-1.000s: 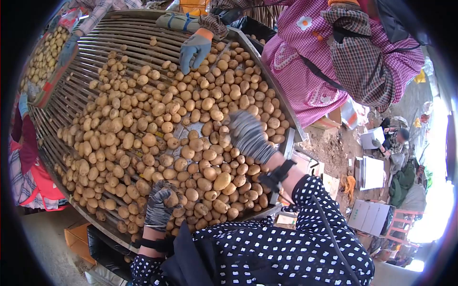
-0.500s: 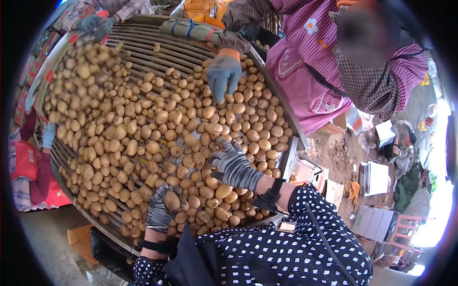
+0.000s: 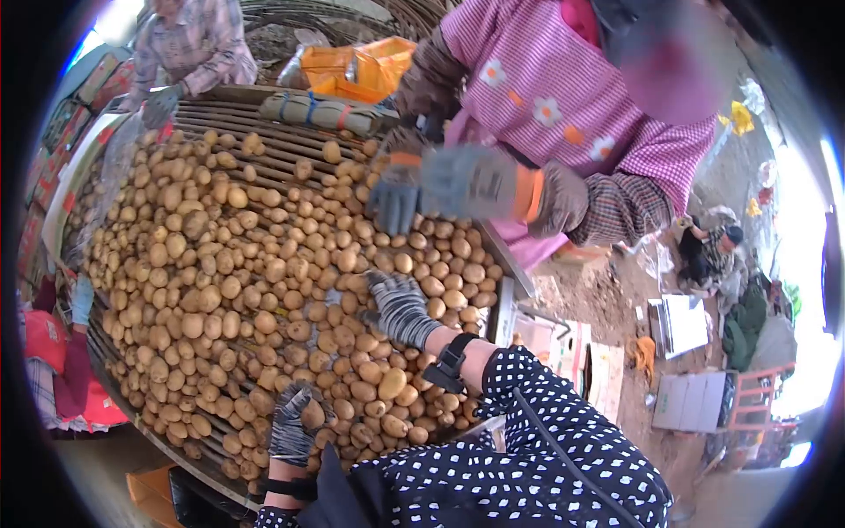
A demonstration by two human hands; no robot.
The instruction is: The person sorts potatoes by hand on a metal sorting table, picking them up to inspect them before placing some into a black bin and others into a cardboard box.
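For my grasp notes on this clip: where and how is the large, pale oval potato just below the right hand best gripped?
Probably across its narrower middle, with the right hand coming from above: the oval potato lies lengthwise with its top exposed, while neighbouring potatoes crowd its sides.

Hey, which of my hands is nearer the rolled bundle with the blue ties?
Right. Your right hand is over the potatoes, mid-rack, below the rolled bundle in view; your left hand is farther from it, near the closest edge of the rack.
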